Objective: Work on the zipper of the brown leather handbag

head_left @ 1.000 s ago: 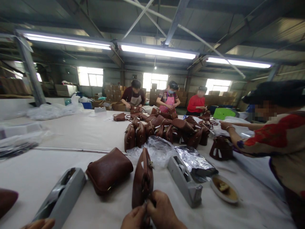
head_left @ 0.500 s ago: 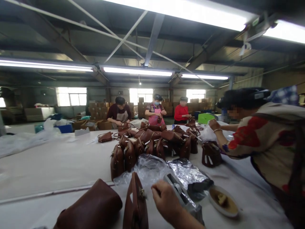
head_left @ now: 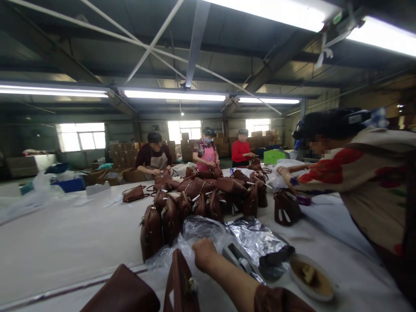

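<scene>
My right hand (head_left: 204,255) reaches forward at the lower centre, its fingers closed at the edge of a clear plastic sheet (head_left: 201,227); what is between the fingers is hidden. An upright brown bag (head_left: 180,281) with a metal clasp stands just left of my wrist. Another brown bag (head_left: 121,292) lies further left at the bottom edge. A grey tape dispenser (head_left: 242,260) is right of my hand, beside silvery film (head_left: 256,236). My left hand does not show.
Several brown bags (head_left: 170,219) stand bunched mid-table. At the right, an oval dish (head_left: 312,277) holds something yellowish. A person in a flowered top (head_left: 331,171) leans over the table's right side. Three people (head_left: 206,156) work across the table.
My right hand has moved forward and slightly left to the plastic, showing more forearm and a brown sleeve. The view has shifted, and the leaning person's arms reach lower.
</scene>
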Available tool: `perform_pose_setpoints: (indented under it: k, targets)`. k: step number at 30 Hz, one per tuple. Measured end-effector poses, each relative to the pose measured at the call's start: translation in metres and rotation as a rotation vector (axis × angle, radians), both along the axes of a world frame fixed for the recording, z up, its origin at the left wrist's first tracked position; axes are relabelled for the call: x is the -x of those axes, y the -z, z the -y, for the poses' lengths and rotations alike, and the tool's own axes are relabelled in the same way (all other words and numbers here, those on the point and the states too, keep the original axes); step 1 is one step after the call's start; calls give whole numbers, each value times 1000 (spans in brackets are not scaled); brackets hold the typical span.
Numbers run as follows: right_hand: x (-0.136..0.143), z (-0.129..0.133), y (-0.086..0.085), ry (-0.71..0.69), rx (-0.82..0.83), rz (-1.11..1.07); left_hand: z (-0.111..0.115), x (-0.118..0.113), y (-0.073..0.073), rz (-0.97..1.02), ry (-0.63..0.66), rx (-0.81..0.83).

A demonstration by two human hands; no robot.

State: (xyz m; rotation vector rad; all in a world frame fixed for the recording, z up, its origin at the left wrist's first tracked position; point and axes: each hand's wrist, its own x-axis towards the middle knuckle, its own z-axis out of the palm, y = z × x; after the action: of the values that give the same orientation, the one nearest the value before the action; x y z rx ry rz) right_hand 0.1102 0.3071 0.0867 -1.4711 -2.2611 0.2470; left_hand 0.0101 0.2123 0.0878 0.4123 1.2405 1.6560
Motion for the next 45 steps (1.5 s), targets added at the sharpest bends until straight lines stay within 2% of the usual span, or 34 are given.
perform_pose_setpoints:
  k: [2, 4, 7, 8, 10, 12, 15, 18, 20, 25, 29, 31, 34, 37, 39, 42, 45]
  targets:
    - [-9, 12, -4, -19, -37, -5, 11, -1, 2, -9, 23, 10]
    - [-32, 32, -10, -43, -90, -44, 26, -6, 6, -4, 62, 25]
    - [-91, 66, -17, -29, -145, -142, 48, -14, 8, 13, 114, 68]
    - [-115, 76, -18, -5, -138, -235, 52, -15, 7, 19, 126, 76]
    - [-163, 92, -18, 158, 8, -387, 57, -17, 3, 28, 146, 80]
    - [-202, 103, -12, 263, 107, -394, 59, -16, -1, 33, 158, 77]
    - [-233, 114, 6, 304, 245, -407, 60, -15, -4, 32, 156, 82]
    - [-234, 117, 20, 336, 340, -476, 57, -14, -8, 15, 134, 85]
    - [-228, 114, 24, 378, 393, -536, 51, -14, -13, 1, 115, 80]
    - [-219, 108, 20, 412, 509, -670, 27, -17, -32, -13, 62, 11]
    - [-220, 109, 16, 366, 544, -742, 20, -22, -35, -7, -25, -94]
    - [-224, 112, 11, 313, 525, -743, 21, -20, -37, -15, -24, -152]
    - [-229, 119, 3, 253, 418, -742, 25, -13, -49, -39, 40, -172]
    - [-234, 133, 0, 271, 334, -717, 31, -13, -61, -37, 80, -153]
    - [-236, 144, 3, 324, 395, -734, 40, -19, -61, -27, 101, -145]
    - [-238, 157, 11, 400, 512, -796, 63, -31, -51, -11, 120, -134]
    - [-241, 163, 22, 434, 533, -788, 88, -34, -47, -6, 138, -174]
